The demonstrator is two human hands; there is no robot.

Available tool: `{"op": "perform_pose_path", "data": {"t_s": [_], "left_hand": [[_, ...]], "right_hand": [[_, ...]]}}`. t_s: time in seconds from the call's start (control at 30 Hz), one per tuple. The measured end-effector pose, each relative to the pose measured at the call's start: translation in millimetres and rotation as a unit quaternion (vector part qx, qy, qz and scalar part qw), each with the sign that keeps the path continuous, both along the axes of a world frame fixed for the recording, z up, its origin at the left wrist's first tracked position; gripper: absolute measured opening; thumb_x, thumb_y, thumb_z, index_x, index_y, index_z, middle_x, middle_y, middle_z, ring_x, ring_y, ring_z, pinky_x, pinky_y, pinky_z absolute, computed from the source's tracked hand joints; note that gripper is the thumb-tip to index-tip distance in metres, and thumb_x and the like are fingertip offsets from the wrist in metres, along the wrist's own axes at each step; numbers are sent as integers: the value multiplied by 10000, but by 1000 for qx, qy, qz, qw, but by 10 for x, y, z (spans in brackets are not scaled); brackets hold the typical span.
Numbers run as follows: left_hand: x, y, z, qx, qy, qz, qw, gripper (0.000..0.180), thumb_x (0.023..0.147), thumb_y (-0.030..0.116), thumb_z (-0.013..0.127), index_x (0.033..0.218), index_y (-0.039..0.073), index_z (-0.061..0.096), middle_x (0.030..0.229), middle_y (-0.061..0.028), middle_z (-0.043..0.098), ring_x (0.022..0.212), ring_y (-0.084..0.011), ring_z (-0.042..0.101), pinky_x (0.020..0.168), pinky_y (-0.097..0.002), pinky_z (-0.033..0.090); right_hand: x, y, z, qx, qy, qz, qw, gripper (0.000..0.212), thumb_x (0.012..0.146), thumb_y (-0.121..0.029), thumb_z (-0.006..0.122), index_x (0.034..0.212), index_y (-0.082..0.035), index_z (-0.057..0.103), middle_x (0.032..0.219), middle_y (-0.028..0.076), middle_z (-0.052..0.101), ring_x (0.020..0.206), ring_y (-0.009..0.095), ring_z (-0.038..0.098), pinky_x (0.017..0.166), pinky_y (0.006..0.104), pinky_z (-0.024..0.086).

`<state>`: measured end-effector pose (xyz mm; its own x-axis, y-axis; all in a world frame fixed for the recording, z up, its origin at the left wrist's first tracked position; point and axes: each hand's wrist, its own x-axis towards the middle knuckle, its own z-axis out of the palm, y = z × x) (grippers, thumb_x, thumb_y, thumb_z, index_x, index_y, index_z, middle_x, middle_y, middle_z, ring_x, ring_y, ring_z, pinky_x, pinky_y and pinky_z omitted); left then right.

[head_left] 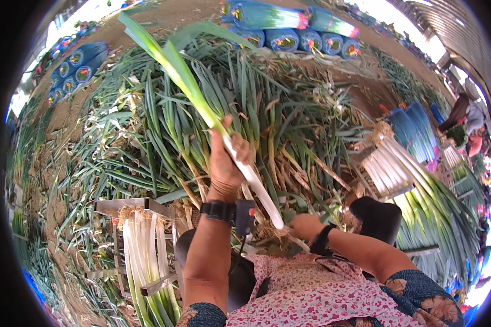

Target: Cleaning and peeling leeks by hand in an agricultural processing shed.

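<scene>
My left hand (pixel 229 158) is wrapped round the white stalk of a long green onion (pixel 193 95). The onion slants across the middle, its broad green leaves up at the far left and its root end low beside my right hand (pixel 306 227). My right hand is closed by the roots; whatever its fingers grip is hidden. A pale strip shows just under it. Beyond both hands lies a big heap of untrimmed green onions (pixel 245 103), their green tops pointing away and their brownish lower ends toward me.
At lower left a metal rack (pixel 128 206) holds clean white-stalked onions; a similar bundle (pixel 387 169) rests in a rack at right. Blue-wrapped bundles (pixel 281 41) are stacked at the back, with more blue bundles (pixel 76 68) at far left. Leaf scraps litter the soil (pixel 54 131).
</scene>
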<state>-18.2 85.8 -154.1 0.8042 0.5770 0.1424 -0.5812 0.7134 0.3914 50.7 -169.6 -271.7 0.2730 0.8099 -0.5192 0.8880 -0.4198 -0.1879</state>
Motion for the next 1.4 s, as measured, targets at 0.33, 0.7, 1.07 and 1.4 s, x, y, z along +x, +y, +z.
{"op": "perform_pose_path", "data": {"t_s": [0.33,0.7,1.07,1.4], "left_hand": [[12,-137,-263,113,149,119,975,204,879,239,608,1005,101,528,617,32,457,511,-92,435,460,-235,370],[-2222,244,798,443,357,343,747,405,806,241,695,1131,28,579,1121,-140,602,1045,-221,572,857,-310,462],[-5614,-393,-421,335,839,141,405,608,737,362,700,1186,-17,544,1218,-222,532,1158,-332,491,1004,-383,356],[-5594,221,-1975,186,920,142,316,740,814,582,489,1379,126,347,1398,-165,335,1308,-313,286,1056,-494,227]], "right_hand": [[59,612,874,299,460,-238,801,445,891,-286,582,1219,-6,475,1055,54,596,931,128,549,788,278,457],[-105,709,1220,382,456,-320,738,171,883,-106,559,1052,-88,537,665,-52,472,500,17,406,408,182,331],[-239,884,1295,379,384,-270,798,279,866,-68,536,1145,-64,558,695,-73,420,536,10,373,453,172,307],[-529,950,1420,335,312,-244,855,312,868,-70,544,1179,-41,529,681,-64,430,525,12,370,453,190,316]]}}
